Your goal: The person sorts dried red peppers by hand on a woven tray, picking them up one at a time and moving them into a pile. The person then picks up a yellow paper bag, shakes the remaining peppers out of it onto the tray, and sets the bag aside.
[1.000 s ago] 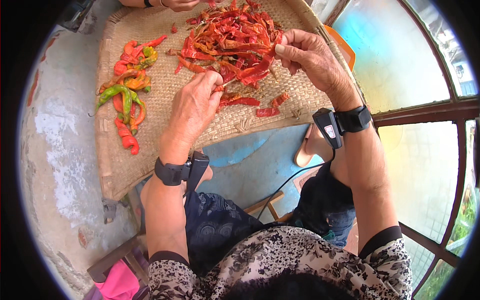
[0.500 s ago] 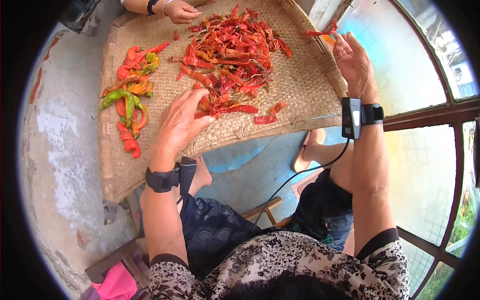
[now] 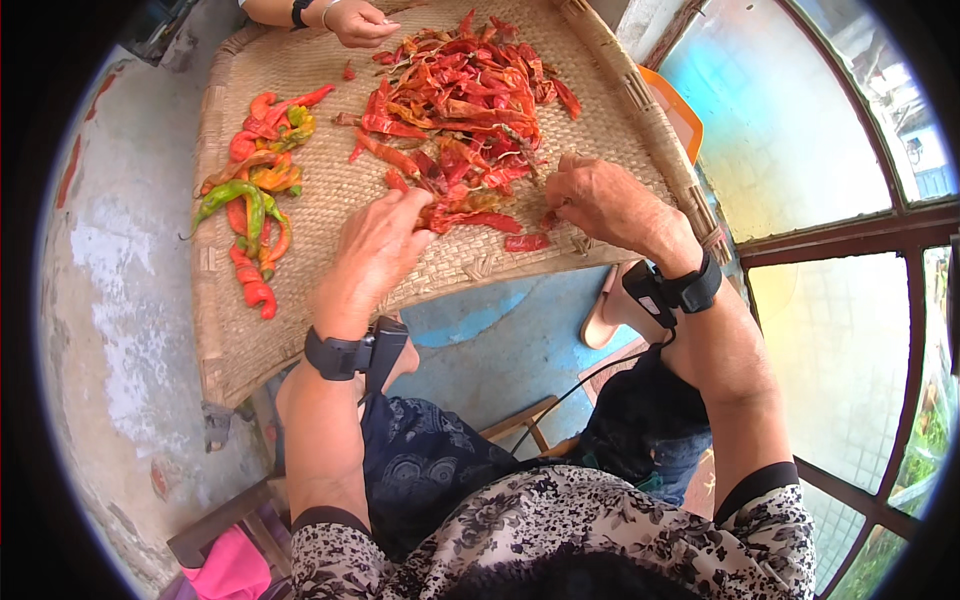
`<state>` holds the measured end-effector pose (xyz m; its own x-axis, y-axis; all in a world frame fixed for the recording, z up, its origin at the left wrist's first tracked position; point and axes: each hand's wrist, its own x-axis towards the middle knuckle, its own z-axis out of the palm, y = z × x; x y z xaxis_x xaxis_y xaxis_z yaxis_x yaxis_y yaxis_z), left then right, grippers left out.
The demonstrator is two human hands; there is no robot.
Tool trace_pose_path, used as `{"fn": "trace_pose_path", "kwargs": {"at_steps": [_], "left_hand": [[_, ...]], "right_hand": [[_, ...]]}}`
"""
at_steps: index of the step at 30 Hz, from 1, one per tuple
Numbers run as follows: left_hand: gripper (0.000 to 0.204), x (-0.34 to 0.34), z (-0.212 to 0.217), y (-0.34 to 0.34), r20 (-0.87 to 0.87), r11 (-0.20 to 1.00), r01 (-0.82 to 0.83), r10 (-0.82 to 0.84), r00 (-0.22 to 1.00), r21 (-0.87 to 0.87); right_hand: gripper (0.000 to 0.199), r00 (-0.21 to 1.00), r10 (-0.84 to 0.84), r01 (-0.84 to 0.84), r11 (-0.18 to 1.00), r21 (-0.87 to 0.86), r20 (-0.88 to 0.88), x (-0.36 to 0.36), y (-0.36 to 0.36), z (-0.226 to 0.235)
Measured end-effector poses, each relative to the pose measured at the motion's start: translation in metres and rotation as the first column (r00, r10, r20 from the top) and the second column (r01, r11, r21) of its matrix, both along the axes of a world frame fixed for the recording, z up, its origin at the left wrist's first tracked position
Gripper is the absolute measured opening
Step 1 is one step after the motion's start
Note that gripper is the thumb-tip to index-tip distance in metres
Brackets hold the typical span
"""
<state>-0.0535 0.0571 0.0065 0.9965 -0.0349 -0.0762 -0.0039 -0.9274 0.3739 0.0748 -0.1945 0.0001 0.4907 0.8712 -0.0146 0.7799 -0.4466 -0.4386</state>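
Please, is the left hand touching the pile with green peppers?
Apart: in the head view, woven tray shows between the left hand and the pile with green peppers.

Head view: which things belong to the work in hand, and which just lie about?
In the work:
left hand
right hand
dried red peppers
woven tray

Seemingly just lying about:
fresh-looking peppers, untouched on the tray's left
pink cloth

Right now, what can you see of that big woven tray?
The woven tray is broad, straw-coloured, apparently plaited plant fibre, with a thick rim along its right; its far end leaves the view. Seemingly level, it bears a heap of dry-looking red chilies and, at left, plumper red, orange and green ones.
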Motion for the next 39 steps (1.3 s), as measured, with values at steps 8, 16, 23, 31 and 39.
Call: {"fn": "trace_pose_path", "kwargs": {"at_steps": [8, 16, 23, 31, 39], "left_hand": [[0.028, 0.015, -0.01, -0.027, 0.214, 0.997, 0.078, -0.083, 0.973, 0.028], [0.022, 0.028, -0.018, -0.036, 0.295, 0.995, 0.101, -0.089, 0.951, -0.026], [0.026, 0.019, 0.002, -0.01, 0.242, 0.99, -0.009, 0.044, 0.969, -0.144], [0.027, -0.002, -0.006, 0.012, 0.053, 0.999, 0.02, -0.018, 0.998, -0.035], [0.023, -0.008, -0.013, 0.0, 0.249, 0.994, 0.11, -0.106, 0.963, 0.001]], "right_hand": [[0.005, 0.995, -0.103, 0.102, 0.966, 0.237, -0.011, 0.022, -0.012, 0.006], [0.016, 0.867, -0.462, 0.344, 0.827, 0.444, 0.188, 0.029, -0.034, 0.013], [0.013, 0.999, 0.042, -0.043, 0.998, 0.046, 0.015, -0.03, 0.014, 0.0], [0.01, 0.995, 0.085, -0.089, 0.994, 0.06, 0.059, -0.032, 0.02, -0.006], [0.005, 0.998, 0.065, -0.067, 0.948, 0.311, 0.018, -0.012, 0.016, -0.001]]}}
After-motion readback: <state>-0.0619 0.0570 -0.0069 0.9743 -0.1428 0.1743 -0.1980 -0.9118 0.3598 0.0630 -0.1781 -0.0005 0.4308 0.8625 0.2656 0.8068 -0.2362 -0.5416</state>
